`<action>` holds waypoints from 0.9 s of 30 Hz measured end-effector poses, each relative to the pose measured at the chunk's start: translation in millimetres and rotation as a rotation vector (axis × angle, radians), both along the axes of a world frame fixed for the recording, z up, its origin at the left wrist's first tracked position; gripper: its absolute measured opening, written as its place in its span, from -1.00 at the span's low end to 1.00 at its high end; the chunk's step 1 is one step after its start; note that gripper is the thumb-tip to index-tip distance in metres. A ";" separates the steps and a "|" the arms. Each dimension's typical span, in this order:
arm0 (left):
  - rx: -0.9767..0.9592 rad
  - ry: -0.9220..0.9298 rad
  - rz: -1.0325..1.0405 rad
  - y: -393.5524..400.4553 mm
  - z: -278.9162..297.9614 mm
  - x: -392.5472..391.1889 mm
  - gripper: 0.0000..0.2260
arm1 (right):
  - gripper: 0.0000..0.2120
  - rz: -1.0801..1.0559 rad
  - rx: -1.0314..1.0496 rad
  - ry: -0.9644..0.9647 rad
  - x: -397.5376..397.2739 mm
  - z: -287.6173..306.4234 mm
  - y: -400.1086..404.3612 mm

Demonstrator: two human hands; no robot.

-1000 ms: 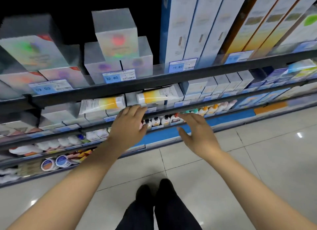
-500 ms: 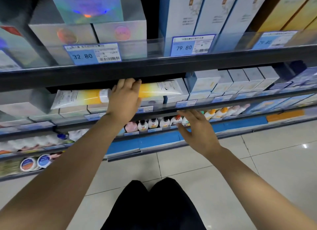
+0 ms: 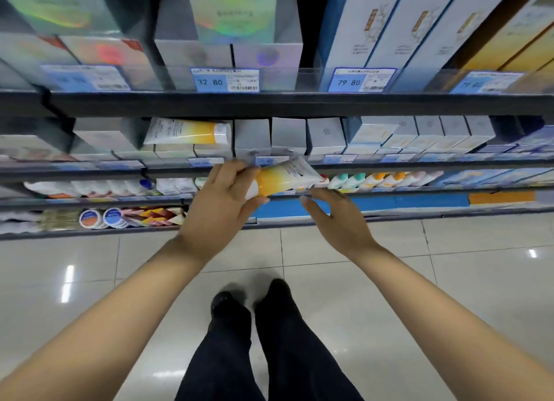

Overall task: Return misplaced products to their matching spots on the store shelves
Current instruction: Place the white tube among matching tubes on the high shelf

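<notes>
tube (image 3: 286,177) now off shelf (image 3: 299,105), tiled floor (image 3: 449,281)

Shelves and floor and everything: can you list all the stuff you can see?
Yellow-and-white plastic tubes: two; one lying on boxes on second shelf, one in left hand.
Grey cardboard boxes: many, second shelf.
Tall blue-and-white boxes: several, top shelf, right.
Blue price tags: several, shelf edges.
Round blue-and-orange tins: two, low shelf, left.
Glossy beige floor tiles: below.
Left hand: grips tube.
Right hand: open, under tube.
Legs: two, dark trousers.
</notes>
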State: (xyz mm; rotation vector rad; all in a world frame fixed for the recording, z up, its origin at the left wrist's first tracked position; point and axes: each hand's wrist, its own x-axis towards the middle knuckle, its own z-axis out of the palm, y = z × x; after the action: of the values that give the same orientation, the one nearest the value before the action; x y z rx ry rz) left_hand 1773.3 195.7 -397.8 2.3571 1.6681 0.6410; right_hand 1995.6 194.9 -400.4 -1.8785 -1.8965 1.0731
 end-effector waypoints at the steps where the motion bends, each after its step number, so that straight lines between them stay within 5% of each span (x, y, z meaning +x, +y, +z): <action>1: -0.009 -0.033 0.006 -11.7 4.4 -4.7 -0.56 | -0.65 -0.012 -0.049 0.039 -8.4 3.1 -5.4; 3: -0.002 -0.103 0.019 -33.9 12.8 -13.6 -0.56 | -0.71 -0.093 -0.136 0.131 -27.5 11.2 -16.6; 8: 0.021 -0.232 0.090 -82.4 30.3 -43.6 -0.58 | -0.49 -0.341 -0.218 0.438 -80.6 25.7 -53.6; 13: 0.036 -0.236 0.032 -129.2 53.7 -95.2 -0.58 | -0.83 -0.454 -0.211 0.739 -143.3 55.8 -100.1; 19: 0.127 -0.187 0.007 -162.2 118.4 -158.1 -0.54 | -0.75 -0.392 -0.048 0.922 -205.1 132.4 -131.5; 27: 0.204 -0.249 -0.061 -177.2 243.9 -200.6 -0.39 | -0.71 -0.140 0.385 0.876 -240.4 274.7 -150.3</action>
State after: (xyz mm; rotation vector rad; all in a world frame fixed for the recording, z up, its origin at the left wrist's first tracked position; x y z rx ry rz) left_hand 1572.7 18.5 -153.9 2.3319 1.4796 1.0896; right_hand 1755.2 44.6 -125.7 -1.0396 -1.3043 1.1190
